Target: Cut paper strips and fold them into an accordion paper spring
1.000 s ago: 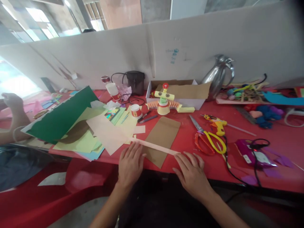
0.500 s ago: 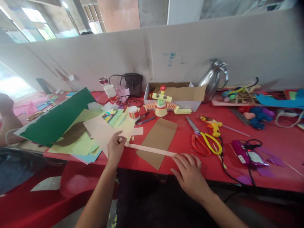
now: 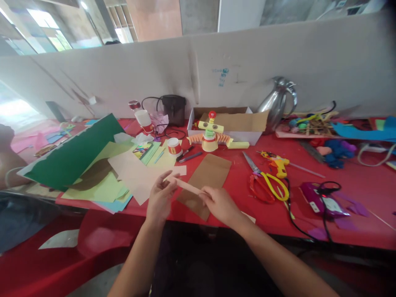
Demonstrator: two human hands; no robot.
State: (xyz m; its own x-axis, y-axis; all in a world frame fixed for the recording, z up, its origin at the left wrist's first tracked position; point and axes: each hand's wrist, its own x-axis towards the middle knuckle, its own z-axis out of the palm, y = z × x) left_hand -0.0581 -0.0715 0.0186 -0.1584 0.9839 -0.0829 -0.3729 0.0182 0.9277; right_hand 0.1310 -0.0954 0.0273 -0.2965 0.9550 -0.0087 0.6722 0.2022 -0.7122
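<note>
The person's left hand (image 3: 160, 199), loosely curled, has the left end of a long, narrow, pale pink paper strip (image 3: 188, 187) between thumb and fingers; the right hand (image 3: 221, 203), more tightly closed, pinches it farther right. The strip spans the gap, crossing the view of a flat, brown cardboard rectangle (image 3: 213, 169). A light, even pinch and gentle tension would probably serve best, since thin paper likely creases easily (a pale end shows near the right wrist, perhaps of the same strip). The cardboard looks smooth and stiff on the red table cover (image 3: 236, 177); farther off stands a yellow paper figure (image 3: 209, 145) with pleated, peach-coloured arms.
</note>
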